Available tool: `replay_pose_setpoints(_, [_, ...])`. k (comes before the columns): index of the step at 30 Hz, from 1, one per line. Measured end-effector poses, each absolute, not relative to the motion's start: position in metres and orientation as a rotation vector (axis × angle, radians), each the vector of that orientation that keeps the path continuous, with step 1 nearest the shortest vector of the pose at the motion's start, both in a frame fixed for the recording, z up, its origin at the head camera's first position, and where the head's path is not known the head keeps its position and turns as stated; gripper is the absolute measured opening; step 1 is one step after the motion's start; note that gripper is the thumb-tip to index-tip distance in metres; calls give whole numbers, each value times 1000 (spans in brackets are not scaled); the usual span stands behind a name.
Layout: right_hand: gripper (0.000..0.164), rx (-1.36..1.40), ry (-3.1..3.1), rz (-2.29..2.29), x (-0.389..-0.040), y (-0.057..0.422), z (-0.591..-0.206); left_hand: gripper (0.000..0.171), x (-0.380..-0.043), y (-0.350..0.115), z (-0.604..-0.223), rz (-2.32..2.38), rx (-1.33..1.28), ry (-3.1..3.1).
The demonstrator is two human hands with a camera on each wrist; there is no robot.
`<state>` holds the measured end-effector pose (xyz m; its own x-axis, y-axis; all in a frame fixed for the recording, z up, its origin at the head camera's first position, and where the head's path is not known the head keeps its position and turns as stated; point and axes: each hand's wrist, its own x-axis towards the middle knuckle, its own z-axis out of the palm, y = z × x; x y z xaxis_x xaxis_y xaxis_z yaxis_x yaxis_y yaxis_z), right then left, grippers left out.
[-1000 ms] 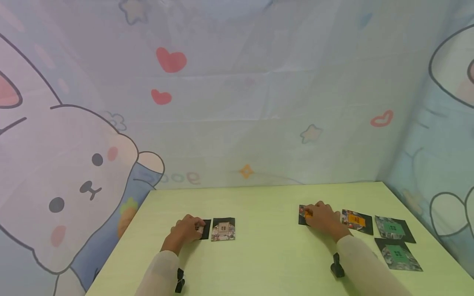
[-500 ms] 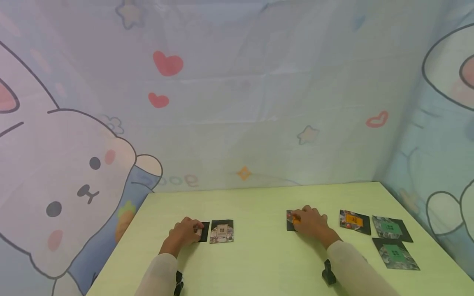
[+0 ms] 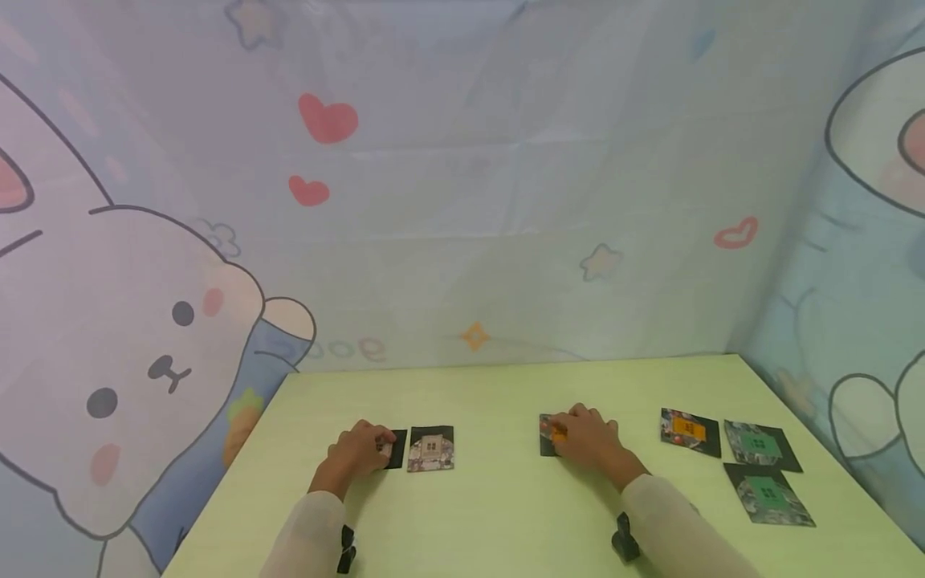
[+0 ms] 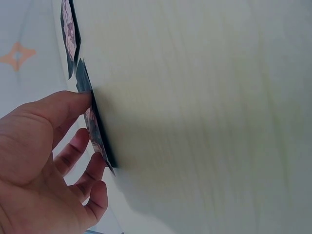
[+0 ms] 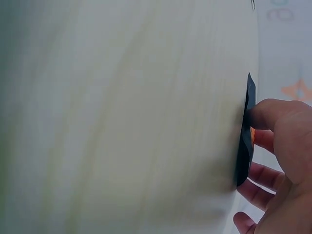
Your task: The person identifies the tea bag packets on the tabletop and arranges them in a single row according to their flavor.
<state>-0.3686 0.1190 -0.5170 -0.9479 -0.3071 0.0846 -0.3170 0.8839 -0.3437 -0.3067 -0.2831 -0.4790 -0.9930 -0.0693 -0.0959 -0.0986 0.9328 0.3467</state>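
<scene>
At the table's left, my left hand (image 3: pixel 354 451) holds a small flat dark packet (image 3: pixel 396 451) with a beige label, thumb on the near edge and fingertips on the other side. A matching beige-label packet (image 3: pixel 431 449) lies flat just right of it. My right hand (image 3: pixel 588 437) grips an orange-label packet (image 3: pixel 546 435) right of the middle, covering much of it. In the right wrist view this dark packet (image 5: pixel 245 141) bends slightly between thumb and fingers, low at the tabletop.
Another orange-label packet (image 3: pixel 689 431) lies at the right, beside two green-label packets (image 3: pixel 759 444) set one in front of the other. A cartoon-printed cloth (image 3: pixel 462 201) rises behind the pale yellow-green table (image 3: pixel 491 514).
My right hand has slid the orange-label packet leftward, away from the other orange one. The left hand keeps its place on the beige-label packet.
</scene>
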Motion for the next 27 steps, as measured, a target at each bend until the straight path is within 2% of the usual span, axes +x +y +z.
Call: replay_pose_setpoints(27, [42,573,-2987,561,-345,61,-512,27,-307,-281,-479,546,-135,3016])
